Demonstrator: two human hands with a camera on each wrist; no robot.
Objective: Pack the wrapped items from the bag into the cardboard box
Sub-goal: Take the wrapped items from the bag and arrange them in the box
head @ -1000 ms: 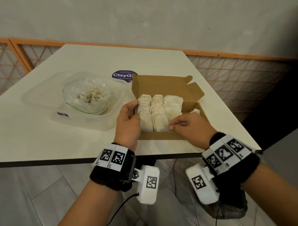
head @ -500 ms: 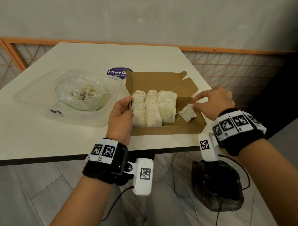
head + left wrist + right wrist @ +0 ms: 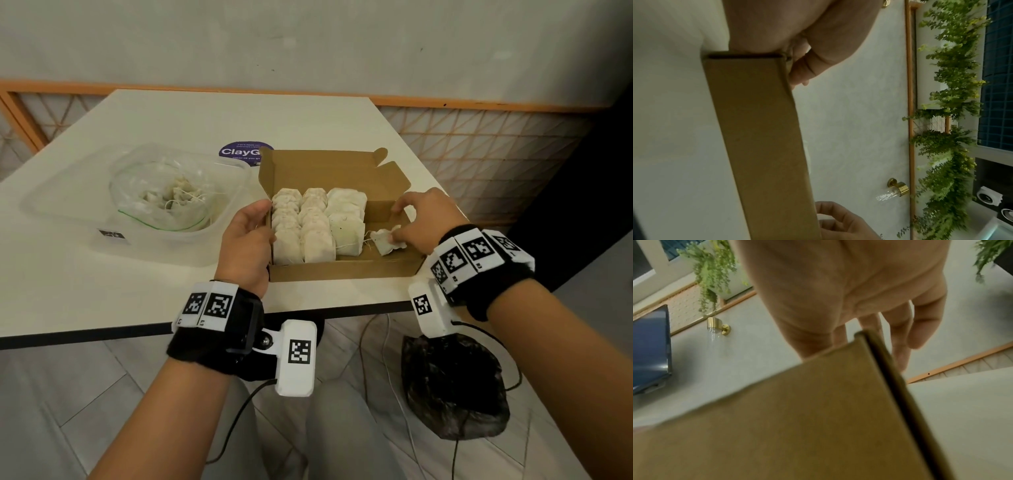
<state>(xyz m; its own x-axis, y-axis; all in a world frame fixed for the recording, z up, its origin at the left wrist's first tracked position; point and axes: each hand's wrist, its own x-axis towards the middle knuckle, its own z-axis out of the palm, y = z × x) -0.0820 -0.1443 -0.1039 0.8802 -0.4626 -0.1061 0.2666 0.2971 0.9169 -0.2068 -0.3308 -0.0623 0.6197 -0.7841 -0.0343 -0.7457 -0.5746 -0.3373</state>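
Note:
An open cardboard box sits near the table's front edge, holding three rows of pale wrapped items. My left hand grips the box's left wall; in the left wrist view the thumb curls over the box edge. My right hand reaches into the box's right end and pinches a loose wrapped item lying there. The right wrist view shows the fingers dipping behind the box wall. A clear zip bag with more wrapped items lies to the left.
The zip bag rests in a clear plastic tub left of the box. A purple round sticker is behind the box. A black plastic bag sits on the floor below the table's front right corner.
My right hand left the front of the packed rows, swung to the box's right end and came down onto the loose wrapped item. The left hand stayed on the left wall.

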